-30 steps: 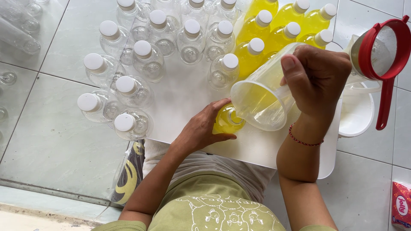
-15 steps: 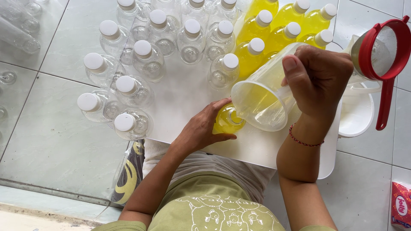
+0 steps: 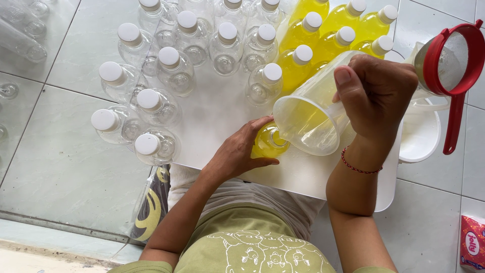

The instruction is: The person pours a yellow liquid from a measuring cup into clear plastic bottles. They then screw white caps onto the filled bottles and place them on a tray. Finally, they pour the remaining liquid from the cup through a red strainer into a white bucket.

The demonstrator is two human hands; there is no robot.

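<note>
Yellow liquid sits in the open bottle (image 3: 269, 142) that the left hand (image 3: 236, 154) grasps around its side, fingers curled, steadying it upright on the white board (image 3: 217, 121). Right hand (image 3: 376, 96) is clenched on the handle of a clear plastic jug (image 3: 309, 119), which is tilted with its lip directly over the bottle's mouth; a film of yellow shows inside the jug. A red cord bracelet (image 3: 359, 167) circles the right wrist.

Beyond the jug, capped bottles filled with yellow liquid (image 3: 331, 30) stand grouped at the board's far right. To their left, empty clear bottles with white caps (image 3: 174, 71) crowd the far and left edges of the board, several lying over onto the floor tiles. Just right of the board a white tub (image 3: 419, 139) holds a red-rimmed sieve (image 3: 452, 60), its handle hanging down over the tub's edge.

Floor is pale grey tile (image 3: 60, 172) with visible grout lines. More clear containers (image 3: 20, 30) lie at the upper left. A red packet (image 3: 473, 242) rests on the tiles at the lower right corner.
</note>
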